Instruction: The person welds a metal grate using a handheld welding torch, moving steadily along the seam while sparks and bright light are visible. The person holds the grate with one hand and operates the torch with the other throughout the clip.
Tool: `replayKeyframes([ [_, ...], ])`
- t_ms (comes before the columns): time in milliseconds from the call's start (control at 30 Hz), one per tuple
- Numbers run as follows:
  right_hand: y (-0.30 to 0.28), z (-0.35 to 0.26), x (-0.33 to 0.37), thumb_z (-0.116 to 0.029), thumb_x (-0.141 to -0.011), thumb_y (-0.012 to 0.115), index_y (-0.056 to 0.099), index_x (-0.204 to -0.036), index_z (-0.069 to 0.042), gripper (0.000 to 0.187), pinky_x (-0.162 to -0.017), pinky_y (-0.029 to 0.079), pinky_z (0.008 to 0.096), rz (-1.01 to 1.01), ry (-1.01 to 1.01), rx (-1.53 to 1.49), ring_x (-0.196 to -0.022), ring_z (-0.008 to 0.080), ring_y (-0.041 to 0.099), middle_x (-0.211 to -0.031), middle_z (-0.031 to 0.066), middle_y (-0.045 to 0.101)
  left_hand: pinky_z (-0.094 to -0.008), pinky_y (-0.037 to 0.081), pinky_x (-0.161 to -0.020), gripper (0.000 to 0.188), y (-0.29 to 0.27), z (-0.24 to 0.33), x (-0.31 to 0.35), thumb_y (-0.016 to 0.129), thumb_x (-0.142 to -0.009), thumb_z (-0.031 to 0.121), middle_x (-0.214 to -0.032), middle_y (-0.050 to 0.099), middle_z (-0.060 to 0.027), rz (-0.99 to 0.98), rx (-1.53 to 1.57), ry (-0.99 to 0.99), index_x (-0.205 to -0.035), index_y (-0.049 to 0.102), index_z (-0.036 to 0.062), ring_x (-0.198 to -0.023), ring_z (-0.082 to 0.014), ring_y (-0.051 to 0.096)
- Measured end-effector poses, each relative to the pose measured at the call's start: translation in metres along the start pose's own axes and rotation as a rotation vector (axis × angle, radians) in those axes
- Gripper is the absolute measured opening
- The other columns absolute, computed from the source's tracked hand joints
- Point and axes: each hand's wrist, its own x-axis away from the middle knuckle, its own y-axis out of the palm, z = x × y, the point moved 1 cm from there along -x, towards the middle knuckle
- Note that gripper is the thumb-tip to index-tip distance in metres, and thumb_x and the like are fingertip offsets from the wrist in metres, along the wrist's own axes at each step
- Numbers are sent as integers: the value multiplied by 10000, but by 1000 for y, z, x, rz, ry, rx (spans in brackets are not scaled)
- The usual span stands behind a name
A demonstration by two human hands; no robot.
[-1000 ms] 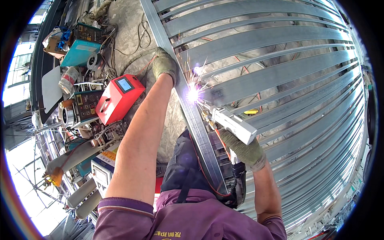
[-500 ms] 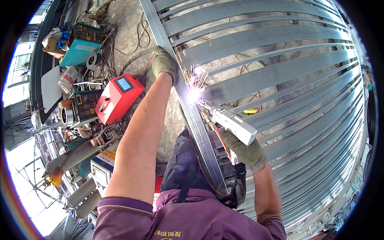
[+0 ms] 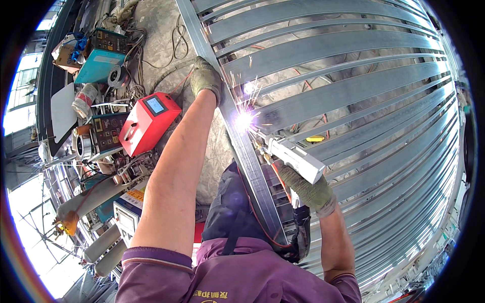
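Note:
My right hand (image 3: 308,191), in a green-grey work glove, is closed round a white handheld welding gun (image 3: 297,157). The gun's nozzle points up and left at a joint on the long steel rail (image 3: 255,171), where a bright violet-white glow (image 3: 244,121) throws sparks. A wide grey steel slat (image 3: 313,103) meets the rail just right of that glow, which hides the joint itself. Farther up the rail, my left hand (image 3: 206,81), gloved alike, is wrapped over its left edge; its fingertips are partly hidden.
Many parallel steel slats (image 3: 323,45) fill the right side, with hoses on the concrete beneath. A red machine with a small screen (image 3: 151,121) stands left of my left arm. Beyond it are teal-and-black machines (image 3: 103,58), wire spools (image 3: 118,77) and gas cylinders (image 3: 96,197). Cables (image 3: 177,45) trail nearby.
The sparks have changed shape while the glow stays at nearly the same spot on the rail. Both hands keep their holds, and the view has shifted very slightly.

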Motion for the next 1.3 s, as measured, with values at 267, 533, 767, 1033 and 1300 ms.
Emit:
replayKeyframes([
  [267,-5,6,2,-79,-991,732,643,-1397,-25,419,-770,589,250,-9,-13,98,-956,100,702,-1203,52,747,-445,422,-1164,819,-4,9,9,175,-1099,572,-1455,592,-278,-13,-43,-10,-1398,612,-53,-1389,-408,545],
  [533,-3,8,-2,-135,-992,761,639,-1373,-12,418,-689,564,230,28,-74,127,-831,51,673,-1046,18,736,-422,433,-1150,828,3,3,-1,163,-1099,591,-1462,600,-257,-53,-35,-25,-1424,591,-39,-1393,-383,550],
  [767,4,6,3,-136,-1001,754,603,-1406,-5,452,-636,526,241,7,-6,-70,-782,60,635,-1030,27,714,-429,413,-1176,791,7,-22,-21,179,-1106,558,-1493,570,-260,45,-83,145,-1421,595,-37,-1417,-394,522],
  [1033,-1,2,3,-35,-1015,689,596,-1423,12,421,-896,571,253,-33,-4,52,-1137,120,679,-1293,81,722,-440,421,-1166,707,9,-19,-19,191,-1123,481,-1502,570,-240,29,-189,172,-1424,590,-18,-1413,-394,526],
  [1300,-3,3,4,-65,-1031,683,605,-1414,16,399,-899,559,258,11,29,16,-1129,121,671,-1285,87,721,-440,445,-1147,653,11,-5,-8,212,-1125,444,-1492,584,-228,-21,-233,157,-1423,585,-1,-1391,-383,552],
])
